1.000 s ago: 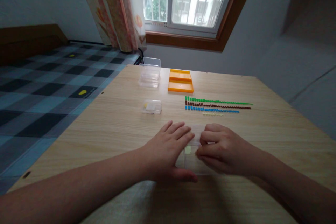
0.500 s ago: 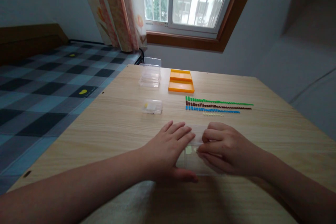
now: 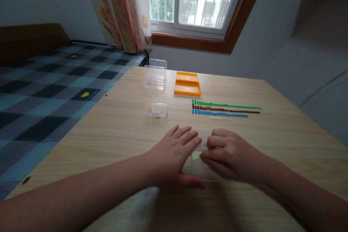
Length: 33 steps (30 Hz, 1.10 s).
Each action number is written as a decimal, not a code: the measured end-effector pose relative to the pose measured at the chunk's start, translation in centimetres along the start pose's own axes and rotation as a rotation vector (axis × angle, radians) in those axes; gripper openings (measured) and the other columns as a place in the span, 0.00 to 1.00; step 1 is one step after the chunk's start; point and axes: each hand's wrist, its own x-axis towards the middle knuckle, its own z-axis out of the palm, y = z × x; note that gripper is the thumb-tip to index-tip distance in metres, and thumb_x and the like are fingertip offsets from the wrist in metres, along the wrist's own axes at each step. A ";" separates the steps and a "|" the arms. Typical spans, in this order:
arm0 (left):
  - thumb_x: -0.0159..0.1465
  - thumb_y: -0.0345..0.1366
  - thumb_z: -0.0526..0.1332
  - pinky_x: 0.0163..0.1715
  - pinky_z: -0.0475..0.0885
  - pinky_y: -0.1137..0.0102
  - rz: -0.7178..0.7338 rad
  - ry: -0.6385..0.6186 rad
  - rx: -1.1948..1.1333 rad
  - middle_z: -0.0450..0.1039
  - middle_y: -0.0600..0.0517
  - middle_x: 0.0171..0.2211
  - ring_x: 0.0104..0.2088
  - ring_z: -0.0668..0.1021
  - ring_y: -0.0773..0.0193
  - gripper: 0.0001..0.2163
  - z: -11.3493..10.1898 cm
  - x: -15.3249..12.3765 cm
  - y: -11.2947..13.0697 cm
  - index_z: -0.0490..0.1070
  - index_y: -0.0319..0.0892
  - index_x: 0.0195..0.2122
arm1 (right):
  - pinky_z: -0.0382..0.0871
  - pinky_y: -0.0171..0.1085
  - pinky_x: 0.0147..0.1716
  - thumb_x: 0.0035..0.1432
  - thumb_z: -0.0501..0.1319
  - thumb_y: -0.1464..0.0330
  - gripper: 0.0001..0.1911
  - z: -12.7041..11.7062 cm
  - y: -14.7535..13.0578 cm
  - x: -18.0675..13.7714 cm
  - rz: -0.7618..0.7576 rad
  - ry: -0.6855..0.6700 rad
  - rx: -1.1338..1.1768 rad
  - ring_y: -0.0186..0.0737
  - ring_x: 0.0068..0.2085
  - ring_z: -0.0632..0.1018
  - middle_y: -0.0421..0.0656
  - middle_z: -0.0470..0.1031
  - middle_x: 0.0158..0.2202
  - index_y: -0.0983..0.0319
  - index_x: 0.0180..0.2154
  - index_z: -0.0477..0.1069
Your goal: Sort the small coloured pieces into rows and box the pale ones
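Observation:
My left hand (image 3: 178, 157) lies palm down with its fingers stretched out over the left side of a clear plastic box (image 3: 199, 174). The box's lid (image 3: 200, 137) appears to be folded open behind it. Inside, a pale yellow-green piece (image 3: 195, 155) shows between my hands. My right hand (image 3: 230, 154) is closed in a pinch over the box, its thumb and index fingertip at a small pale piece (image 3: 200, 153), mostly hidden by the fingers. Both hands partly cover the box.
Beyond my hands lie rows of green (image 3: 212, 103), brown (image 3: 210, 108) and blue pieces (image 3: 208, 112), with a short pale row (image 3: 220, 118) nearest. An orange tray (image 3: 187, 94), an open clear case (image 3: 154, 83) and a small clear box (image 3: 163, 110) stand behind. A checked bed (image 3: 54, 98) adjoins left.
My right hand has shifted slightly left, bringing its pinched fingertips closer to the yellow-green piece. My left hand stays where it was.

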 end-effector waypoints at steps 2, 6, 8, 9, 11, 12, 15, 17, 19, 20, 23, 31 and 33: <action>0.59 0.69 0.60 0.69 0.50 0.43 0.004 0.009 0.003 0.61 0.37 0.69 0.70 0.60 0.38 0.45 0.1 0.0 0.0 0.62 0.40 0.67 | 0.53 0.39 0.36 0.70 0.55 0.70 0.15 -0.1 0.0 0.0 0.003 0.004 0.002 0.38 0.33 0.63 0.41 0.68 0.29 0.61 0.32 0.76; 0.59 0.69 0.61 0.70 0.49 0.43 0.005 0.008 0.002 0.61 0.37 0.69 0.70 0.60 0.38 0.45 0.1 -0.1 -0.1 0.62 0.40 0.67 | 0.53 0.40 0.36 0.70 0.55 0.69 0.15 0.0 0.2 0.0 0.018 -0.003 0.002 0.38 0.33 0.63 0.42 0.69 0.29 0.61 0.33 0.77; 0.60 0.69 0.60 0.69 0.50 0.43 0.003 0.004 -0.003 0.61 0.37 0.69 0.70 0.60 0.38 0.44 0.0 0.0 0.0 0.62 0.39 0.67 | 0.53 0.39 0.37 0.70 0.55 0.69 0.15 0.1 0.2 -0.1 0.017 -0.004 -0.002 0.38 0.33 0.63 0.42 0.69 0.29 0.61 0.33 0.77; 0.61 0.68 0.60 0.69 0.50 0.42 0.002 0.003 -0.007 0.61 0.37 0.69 0.70 0.60 0.38 0.44 0.0 0.0 0.0 0.62 0.39 0.68 | 0.53 0.39 0.37 0.70 0.56 0.69 0.15 0.2 0.2 -0.1 0.015 -0.004 -0.002 0.38 0.33 0.63 0.42 0.69 0.29 0.61 0.33 0.77; 0.60 0.68 0.61 0.69 0.50 0.42 0.001 -0.001 -0.010 0.61 0.37 0.69 0.70 0.60 0.38 0.45 -0.1 0.0 0.0 0.62 0.38 0.67 | 0.53 0.39 0.37 0.70 0.56 0.69 0.15 0.2 0.1 -0.1 0.012 -0.003 0.001 0.38 0.33 0.63 0.42 0.69 0.29 0.62 0.32 0.77; 0.59 0.68 0.62 0.69 0.49 0.42 0.001 -0.002 -0.009 0.61 0.37 0.69 0.70 0.60 0.37 0.46 -0.1 0.0 0.0 0.62 0.38 0.67 | 0.53 0.40 0.36 0.70 0.56 0.70 0.14 0.2 0.1 -0.1 0.012 -0.002 0.003 0.38 0.33 0.63 0.42 0.69 0.29 0.62 0.32 0.77; 0.58 0.69 0.63 0.70 0.49 0.43 0.003 0.001 -0.006 0.61 0.36 0.69 0.70 0.60 0.38 0.46 -0.2 0.0 0.1 0.62 0.39 0.67 | 0.54 0.40 0.36 0.70 0.56 0.70 0.14 0.2 0.1 0.0 0.011 -0.006 0.004 0.38 0.33 0.63 0.42 0.69 0.29 0.62 0.32 0.77; 0.59 0.69 0.62 0.70 0.49 0.43 0.006 0.008 -0.007 0.61 0.37 0.69 0.70 0.60 0.38 0.46 -0.2 0.0 0.1 0.62 0.39 0.68 | 0.54 0.39 0.36 0.70 0.56 0.69 0.15 0.2 0.1 0.0 0.012 -0.001 0.003 0.38 0.33 0.64 0.42 0.69 0.29 0.62 0.32 0.77; 0.59 0.69 0.61 0.70 0.49 0.43 0.006 0.005 -0.006 0.61 0.36 0.69 0.70 0.60 0.38 0.45 -0.2 0.0 0.1 0.62 0.38 0.67 | 0.54 0.39 0.36 0.70 0.56 0.69 0.15 0.2 0.2 0.0 0.011 0.010 0.007 0.38 0.33 0.64 0.42 0.69 0.29 0.62 0.32 0.77; 0.59 0.69 0.62 0.70 0.49 0.43 0.004 -0.001 -0.003 0.61 0.36 0.69 0.70 0.60 0.38 0.46 -0.2 0.0 0.1 0.62 0.38 0.67 | 0.54 0.39 0.36 0.70 0.55 0.69 0.15 0.3 0.2 0.0 0.011 0.015 0.007 0.38 0.33 0.64 0.42 0.69 0.29 0.62 0.32 0.77; 0.58 0.68 0.63 0.70 0.49 0.42 0.001 -0.010 0.004 0.61 0.36 0.68 0.70 0.60 0.38 0.46 -0.3 0.1 0.2 0.62 0.38 0.67 | 0.54 0.40 0.36 0.70 0.56 0.70 0.14 0.4 0.3 -0.1 0.010 0.010 0.001 0.38 0.33 0.64 0.42 0.69 0.29 0.62 0.32 0.76; 0.61 0.68 0.60 0.70 0.49 0.43 0.005 0.004 0.007 0.61 0.37 0.69 0.70 0.60 0.39 0.44 -0.1 -0.1 0.0 0.61 0.39 0.68 | 0.53 0.40 0.35 0.70 0.55 0.70 0.16 0.1 0.0 -0.1 -0.003 0.032 0.017 0.37 0.32 0.63 0.42 0.68 0.28 0.63 0.31 0.76; 0.61 0.68 0.60 0.70 0.49 0.43 0.004 0.009 -0.004 0.61 0.37 0.69 0.70 0.61 0.38 0.44 -0.1 -0.1 0.0 0.62 0.39 0.67 | 0.53 0.39 0.34 0.69 0.55 0.70 0.16 0.0 0.0 0.0 -0.014 0.034 0.022 0.37 0.32 0.62 0.42 0.68 0.28 0.63 0.30 0.76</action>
